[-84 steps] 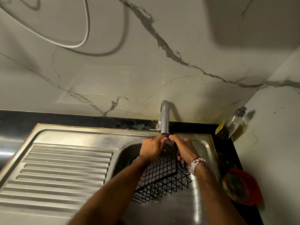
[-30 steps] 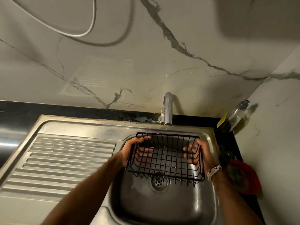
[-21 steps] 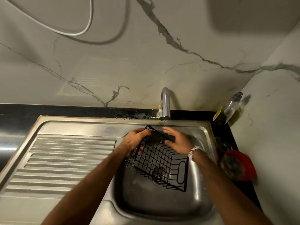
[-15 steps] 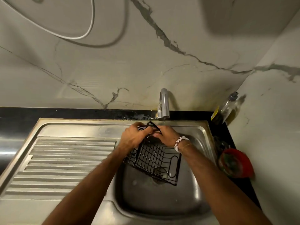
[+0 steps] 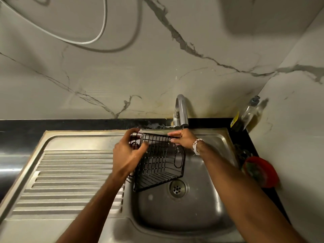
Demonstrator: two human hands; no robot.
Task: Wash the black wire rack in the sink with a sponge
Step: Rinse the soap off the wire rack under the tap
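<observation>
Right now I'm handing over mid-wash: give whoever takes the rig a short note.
Left hand: grips the rack at its left end.
Right hand: pinches the rack's top rim under the tap.
Rack: tilted on edge, held over the sink basin, above the drain.
Done: rack is in the sink, looks wet.
Left: no sponge in view; find one, scrub, rinse.

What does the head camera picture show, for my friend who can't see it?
Two hands, left hand and right hand, hold a black wire rack tilted over a steel sink, just under the tap. No sponge is visible.
</observation>
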